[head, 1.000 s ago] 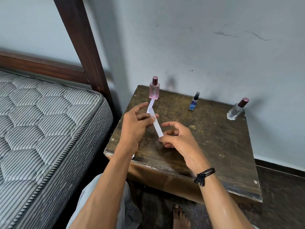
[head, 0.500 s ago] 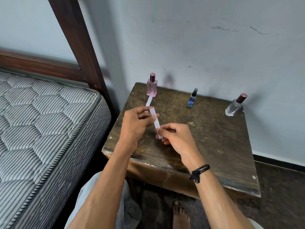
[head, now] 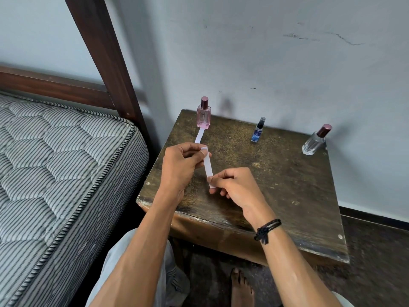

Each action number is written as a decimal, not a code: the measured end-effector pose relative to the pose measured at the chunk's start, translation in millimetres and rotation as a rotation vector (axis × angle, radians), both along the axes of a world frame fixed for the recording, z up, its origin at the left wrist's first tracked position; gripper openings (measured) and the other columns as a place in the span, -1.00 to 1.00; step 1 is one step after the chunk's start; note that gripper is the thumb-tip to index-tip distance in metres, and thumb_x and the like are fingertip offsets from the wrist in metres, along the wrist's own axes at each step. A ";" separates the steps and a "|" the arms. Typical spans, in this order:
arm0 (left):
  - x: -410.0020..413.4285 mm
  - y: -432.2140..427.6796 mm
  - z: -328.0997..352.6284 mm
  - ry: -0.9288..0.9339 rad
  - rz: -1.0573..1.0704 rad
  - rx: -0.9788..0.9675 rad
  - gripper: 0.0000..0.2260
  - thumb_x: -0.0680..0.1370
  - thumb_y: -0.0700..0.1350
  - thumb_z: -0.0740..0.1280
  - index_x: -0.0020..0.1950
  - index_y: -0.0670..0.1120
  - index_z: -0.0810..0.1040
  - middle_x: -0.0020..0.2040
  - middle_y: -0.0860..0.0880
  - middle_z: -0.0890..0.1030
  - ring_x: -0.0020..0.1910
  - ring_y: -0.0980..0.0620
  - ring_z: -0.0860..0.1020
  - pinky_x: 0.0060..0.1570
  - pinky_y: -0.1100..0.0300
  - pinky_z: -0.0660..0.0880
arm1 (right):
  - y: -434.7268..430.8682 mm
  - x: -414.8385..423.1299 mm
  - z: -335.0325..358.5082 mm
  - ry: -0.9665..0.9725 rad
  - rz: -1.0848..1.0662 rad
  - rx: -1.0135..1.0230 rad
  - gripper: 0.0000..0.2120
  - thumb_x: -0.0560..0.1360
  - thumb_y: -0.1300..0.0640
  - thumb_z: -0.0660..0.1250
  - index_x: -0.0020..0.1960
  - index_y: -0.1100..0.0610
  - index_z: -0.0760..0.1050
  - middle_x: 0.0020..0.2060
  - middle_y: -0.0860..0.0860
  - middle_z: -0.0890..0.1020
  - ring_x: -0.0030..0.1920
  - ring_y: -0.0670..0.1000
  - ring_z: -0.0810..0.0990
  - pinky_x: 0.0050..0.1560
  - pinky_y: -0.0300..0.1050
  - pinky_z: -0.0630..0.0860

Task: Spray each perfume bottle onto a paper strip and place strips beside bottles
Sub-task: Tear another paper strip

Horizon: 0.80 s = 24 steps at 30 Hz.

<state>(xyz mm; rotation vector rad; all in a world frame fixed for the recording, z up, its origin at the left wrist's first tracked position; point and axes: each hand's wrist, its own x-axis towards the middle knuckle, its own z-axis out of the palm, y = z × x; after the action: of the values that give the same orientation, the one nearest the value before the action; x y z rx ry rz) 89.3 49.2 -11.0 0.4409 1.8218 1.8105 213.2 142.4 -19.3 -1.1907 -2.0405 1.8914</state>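
Observation:
Three perfume bottles stand along the back of a dark wooden table [head: 287, 196]: a pink bottle [head: 203, 116] at the left, a small blue bottle [head: 258, 131] in the middle, a clear bottle with a maroon cap [head: 316, 141] at the right. A white paper strip [head: 199, 135] lies on the table in front of the pink bottle. Both hands hold a second white strip [head: 208, 167] above the table: my left hand [head: 180, 167] pinches its upper end, my right hand [head: 234, 186] pinches its lower end.
A striped mattress [head: 55, 173] on a dark wooden bed frame [head: 106, 58] lies close to the table's left side. A grey wall is right behind the bottles. A bare foot [head: 240, 289] rests on the dark floor below the table's front edge.
My right hand closed its fingers on the lower end of the held strip. Both hands stayed over the table's left front part; the camera shifted slightly.

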 end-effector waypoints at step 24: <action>5.9 34.9 -16.1 0.454 -0.132 -0.490 -0.94 0.53 -0.08 0.47 -0.06 0.06 0.73 -0.20 0.17 0.66 -0.16 0.24 0.59 -0.01 0.17 0.53 | 4.2 2.0 -12.2 -0.371 0.090 0.541 -0.69 0.39 -0.20 0.56 -0.21 -0.02 0.54 -0.26 -0.13 0.65 -0.13 0.02 0.66 -0.09 0.02 0.61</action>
<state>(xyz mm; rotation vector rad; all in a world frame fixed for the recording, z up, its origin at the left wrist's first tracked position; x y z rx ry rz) 95.2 84.1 -27.1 0.7990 2.3844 1.1742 215.2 146.7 -31.5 -1.3753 -2.5931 1.0695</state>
